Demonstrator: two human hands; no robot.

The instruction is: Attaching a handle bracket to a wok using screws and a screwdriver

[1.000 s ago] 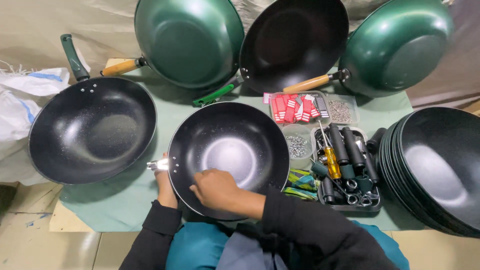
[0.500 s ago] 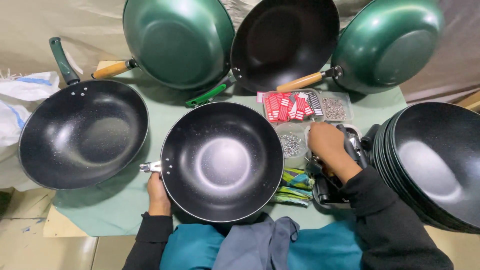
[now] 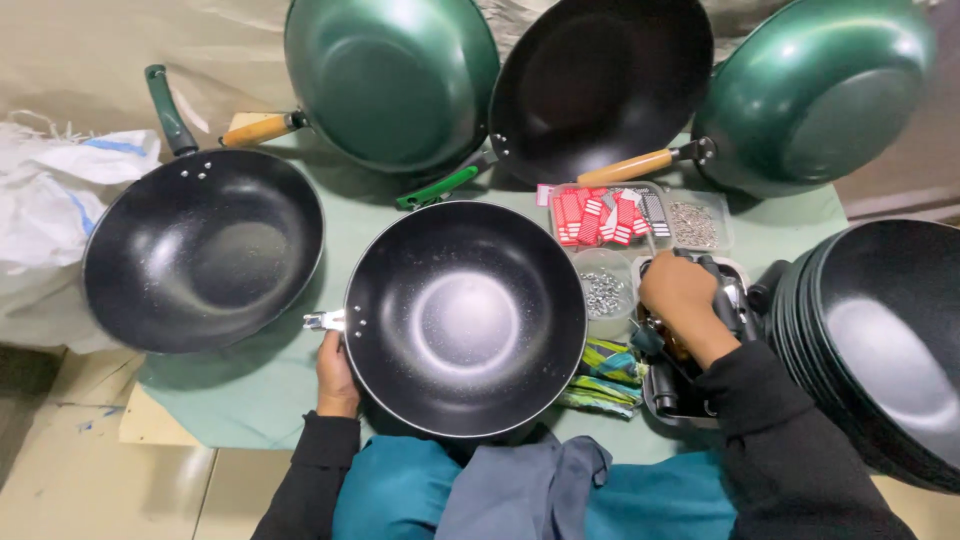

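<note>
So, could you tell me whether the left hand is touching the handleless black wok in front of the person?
Touching. The head view shows the left hand gripping the rim of the black wok beside its metal bracket.

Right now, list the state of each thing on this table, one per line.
centre pan: flat, handle-less, bare bracket at its left rim.
left hand: gripping the centre pan's left rim.
right hand: down in the tool tray, closed on a tool.
left pan: flat, green handle fitted.
three rear pans: propped on edge, handles fitted.
pan stack: nested, right side.
</note>
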